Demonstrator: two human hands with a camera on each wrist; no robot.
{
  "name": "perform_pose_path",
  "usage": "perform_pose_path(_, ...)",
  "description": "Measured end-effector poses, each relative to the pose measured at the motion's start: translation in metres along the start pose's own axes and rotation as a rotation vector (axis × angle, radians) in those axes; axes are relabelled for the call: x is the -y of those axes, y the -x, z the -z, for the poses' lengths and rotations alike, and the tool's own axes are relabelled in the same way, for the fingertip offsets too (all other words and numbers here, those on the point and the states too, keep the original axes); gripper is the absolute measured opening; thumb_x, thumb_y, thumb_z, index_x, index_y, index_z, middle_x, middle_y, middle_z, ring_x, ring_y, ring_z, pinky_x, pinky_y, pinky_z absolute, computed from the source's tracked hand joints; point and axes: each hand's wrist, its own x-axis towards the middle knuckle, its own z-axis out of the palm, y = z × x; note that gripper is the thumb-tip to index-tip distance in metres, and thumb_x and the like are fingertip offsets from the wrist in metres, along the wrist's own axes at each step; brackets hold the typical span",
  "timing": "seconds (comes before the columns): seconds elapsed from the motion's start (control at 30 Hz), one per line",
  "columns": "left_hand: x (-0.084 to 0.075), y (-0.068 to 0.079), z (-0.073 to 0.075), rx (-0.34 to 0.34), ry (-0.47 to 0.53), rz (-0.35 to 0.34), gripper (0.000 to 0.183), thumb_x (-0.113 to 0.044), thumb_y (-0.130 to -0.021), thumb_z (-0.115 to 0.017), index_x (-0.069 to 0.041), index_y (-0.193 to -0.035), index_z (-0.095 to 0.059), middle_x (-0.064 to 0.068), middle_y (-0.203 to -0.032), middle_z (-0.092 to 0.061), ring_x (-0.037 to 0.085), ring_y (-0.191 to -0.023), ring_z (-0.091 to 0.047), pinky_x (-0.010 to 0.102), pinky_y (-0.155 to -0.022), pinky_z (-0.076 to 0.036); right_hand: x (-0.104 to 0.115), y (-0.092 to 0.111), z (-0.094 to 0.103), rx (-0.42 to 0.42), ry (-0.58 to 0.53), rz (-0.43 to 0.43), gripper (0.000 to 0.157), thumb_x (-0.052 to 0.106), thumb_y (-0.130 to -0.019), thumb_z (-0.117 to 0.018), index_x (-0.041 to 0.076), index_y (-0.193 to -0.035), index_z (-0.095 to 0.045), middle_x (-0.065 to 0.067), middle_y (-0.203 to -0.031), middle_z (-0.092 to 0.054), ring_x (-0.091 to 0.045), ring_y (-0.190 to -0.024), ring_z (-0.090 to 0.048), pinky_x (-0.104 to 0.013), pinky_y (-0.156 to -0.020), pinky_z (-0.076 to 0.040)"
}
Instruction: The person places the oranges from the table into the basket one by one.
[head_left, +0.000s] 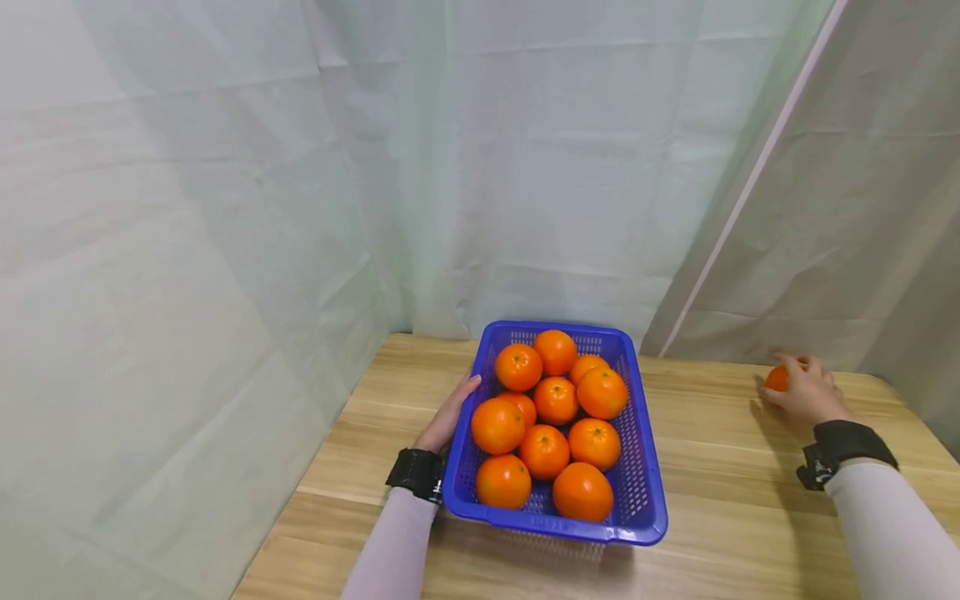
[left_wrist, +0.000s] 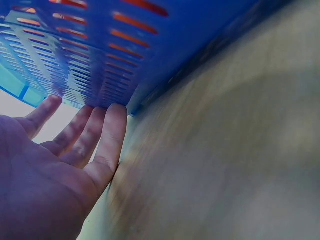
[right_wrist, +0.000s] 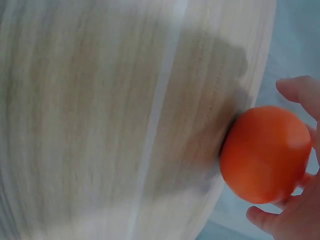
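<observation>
A blue plastic basket [head_left: 648, 450] with slotted sides holds several oranges [head_left: 556, 400]. My left hand [head_left: 450, 417] lies against the basket's left side. In the left wrist view its extended fingertips [left_wrist: 114, 117] touch the slotted wall [left_wrist: 95, 60] low down, close to the tabletop. Far to the right, my right hand [head_left: 808, 390] is spread around a single orange [head_left: 777, 379] near the table's back edge. In the right wrist view, gaps show between this orange [right_wrist: 265, 155] and both the thumb and the index finger; the other fingers are partly hidden behind it.
The wood-grain table [head_left: 720, 450] extends on both sides of the basket. Behind it and to the left hang pale sheets [head_left: 540, 167], close to the table's edges. Black straps [head_left: 847, 450] circle both wrists.
</observation>
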Motion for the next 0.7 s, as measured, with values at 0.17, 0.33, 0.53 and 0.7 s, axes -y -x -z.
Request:
perform_pose_path(0.17,0.001,0.000,-0.001,-0.002,0.010,-0.011,0.056,-0.050,-0.103,-0.027,-0.036,-0.153,-0.008,0.001,-0.159,-0.015,0.026,-0.142,-0.022,0.053,-0.114,-0.021,-0.001,-0.001,-0.008,-0.033,-0.007,-0.012,0.058,0.030,-0.092,-0.060,-0.003,-0.133,-0.036,-0.047,-0.126,-0.017,-0.067,-0.104,-0.023,-0.071,-0.066,-0.035)
perform_pose_path(0.33,0.001,-0.001,-0.001,-0.002,0.010,-0.017,0.056,-0.050,-0.103,-0.027,-0.036,-0.153,-0.008,0.000,-0.159,-0.015,0.025,-0.141,-0.022,0.053,-0.114,-0.022,-0.002,-0.001,-0.014,-0.095,-0.007,-0.027,0.049,0.018,-0.089,-0.060,-0.003,-0.128,-0.039,-0.046,-0.125,-0.018,-0.068,-0.103,-0.023,-0.072,-0.068,-0.033)
perform_pose_path(0.53,0.000,-0.001,-0.001,-0.011,0.011,-0.008,0.055,-0.050,-0.103,-0.028,-0.037,-0.153,-0.009,0.001,-0.159,-0.016,0.025,-0.141,-0.022,0.053,-0.113,-0.022,0.001,0.001,-0.016,-0.133,-0.008,-0.023,0.046,0.014,-0.088,-0.060,-0.003,-0.126,-0.040,-0.047,-0.123,-0.019,-0.068,-0.102,-0.023,-0.071,-0.069,-0.032)
perform_pose_path(0.7,0.000,0.001,-0.002,-0.018,0.013,-0.002,0.055,-0.050,-0.103,-0.028,-0.037,-0.153,-0.010,0.003,-0.158,-0.018,0.026,-0.140,-0.024,0.054,-0.113,-0.022,0.000,0.001,-0.014,-0.112,-0.046,-0.007,0.047,0.014,-0.090,-0.060,-0.006,-0.127,-0.038,-0.049,-0.123,-0.018,-0.067,-0.100,-0.021,-0.069,-0.070,-0.030)
